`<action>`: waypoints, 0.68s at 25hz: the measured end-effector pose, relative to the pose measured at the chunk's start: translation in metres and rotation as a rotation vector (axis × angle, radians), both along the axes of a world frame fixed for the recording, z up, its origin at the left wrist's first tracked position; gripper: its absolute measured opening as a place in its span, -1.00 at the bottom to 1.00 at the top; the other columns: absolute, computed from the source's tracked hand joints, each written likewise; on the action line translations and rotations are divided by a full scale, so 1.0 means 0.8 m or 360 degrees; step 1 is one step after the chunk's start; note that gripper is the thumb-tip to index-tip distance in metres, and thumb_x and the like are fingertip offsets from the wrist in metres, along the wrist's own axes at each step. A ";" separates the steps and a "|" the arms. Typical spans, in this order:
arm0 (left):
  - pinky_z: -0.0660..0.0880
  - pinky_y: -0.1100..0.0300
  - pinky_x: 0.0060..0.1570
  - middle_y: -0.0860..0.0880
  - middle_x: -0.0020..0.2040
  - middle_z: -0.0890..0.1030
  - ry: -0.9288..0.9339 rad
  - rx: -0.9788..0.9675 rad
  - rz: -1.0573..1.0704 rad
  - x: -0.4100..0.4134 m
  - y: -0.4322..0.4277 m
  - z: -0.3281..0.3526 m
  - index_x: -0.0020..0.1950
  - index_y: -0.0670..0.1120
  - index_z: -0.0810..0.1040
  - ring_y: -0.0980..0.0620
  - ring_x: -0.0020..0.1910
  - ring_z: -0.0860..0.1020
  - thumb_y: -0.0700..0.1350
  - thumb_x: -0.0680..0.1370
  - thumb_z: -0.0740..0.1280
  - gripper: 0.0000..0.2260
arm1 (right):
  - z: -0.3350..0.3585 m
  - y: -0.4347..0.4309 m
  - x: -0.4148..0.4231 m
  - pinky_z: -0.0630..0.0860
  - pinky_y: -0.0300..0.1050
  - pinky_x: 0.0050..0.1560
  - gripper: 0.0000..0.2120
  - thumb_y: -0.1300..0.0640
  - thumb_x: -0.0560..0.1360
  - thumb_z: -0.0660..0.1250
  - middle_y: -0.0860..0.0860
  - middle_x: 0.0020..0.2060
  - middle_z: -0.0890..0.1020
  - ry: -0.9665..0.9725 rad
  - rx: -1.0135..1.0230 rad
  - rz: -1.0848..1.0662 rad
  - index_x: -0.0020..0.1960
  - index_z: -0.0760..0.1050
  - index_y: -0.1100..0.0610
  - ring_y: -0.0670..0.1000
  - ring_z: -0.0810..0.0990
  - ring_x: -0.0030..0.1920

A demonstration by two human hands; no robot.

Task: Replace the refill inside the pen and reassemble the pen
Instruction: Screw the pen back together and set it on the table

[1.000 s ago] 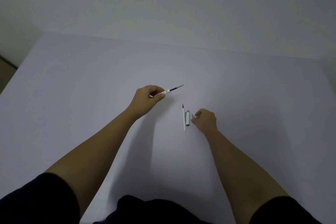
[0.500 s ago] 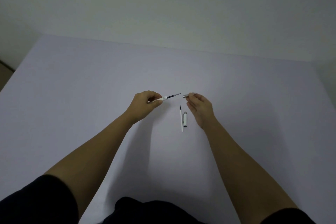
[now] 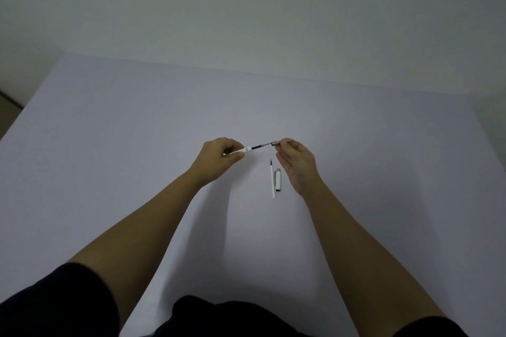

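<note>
My left hand [image 3: 219, 157] grips the white pen barrel [image 3: 244, 150], from which a dark refill [image 3: 258, 146] sticks out to the right. My right hand [image 3: 297, 164] pinches a small grey tip piece [image 3: 276, 142] between thumb and forefinger. The tip piece meets the point of the refill. Both hands are held above the table. On the table below them lie a thin white refill [image 3: 272, 179] with a dark tip and, just right of it, the white pen cap [image 3: 278, 179] with a metal clip.
The work surface is a pale lilac table [image 3: 137, 131] against a plain white wall. Its far edge runs across the upper middle and its left edge falls away at the far left. My dark sleeves fill the bottom corners.
My right hand rose from beside the cap with the grey tip piece and moved left to the refill's point. My left hand lowered the barrel slightly toward it.
</note>
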State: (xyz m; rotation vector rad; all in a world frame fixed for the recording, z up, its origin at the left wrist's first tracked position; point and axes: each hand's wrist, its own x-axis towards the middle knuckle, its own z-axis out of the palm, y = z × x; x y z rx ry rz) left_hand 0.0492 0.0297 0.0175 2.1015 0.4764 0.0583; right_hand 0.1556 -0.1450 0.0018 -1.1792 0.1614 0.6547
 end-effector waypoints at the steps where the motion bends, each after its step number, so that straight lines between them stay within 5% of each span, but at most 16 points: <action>1: 0.41 0.26 -0.13 -0.04 -0.04 0.63 0.0000 0.0002 -0.0010 0.000 -0.001 0.001 -0.01 -0.05 0.62 0.01 -0.06 0.54 -0.09 0.50 0.34 -0.88 | 0.000 0.000 -0.001 0.59 -0.34 -0.14 -0.92 0.26 0.52 0.29 0.01 -0.16 0.65 -0.0012 0.0001 0.0012 -0.10 0.52 0.11 -0.17 0.67 -0.16; 10: 0.47 0.14 -0.05 -0.01 -0.07 0.61 -0.0033 0.0036 -0.0092 0.003 -0.005 0.009 0.00 -0.03 0.62 0.02 -0.07 0.54 -0.10 0.50 0.33 -0.88 | 0.003 0.004 -0.010 0.55 -0.28 -0.02 -0.92 0.25 0.52 0.29 0.03 -0.12 0.65 -0.0160 -0.0013 0.0202 -0.08 0.50 0.10 -0.11 0.65 -0.06; 17: 0.39 0.28 -0.21 0.01 -0.15 0.59 -0.0058 0.0094 -0.0121 0.001 0.002 0.012 -0.03 0.00 0.63 0.07 -0.18 0.50 -0.09 0.51 0.32 -0.89 | 0.011 0.000 -0.011 0.56 -0.18 0.01 -0.91 0.23 0.47 0.36 0.02 -0.17 0.68 -0.0373 -0.0195 0.0351 -0.08 0.53 0.06 -0.07 0.67 -0.10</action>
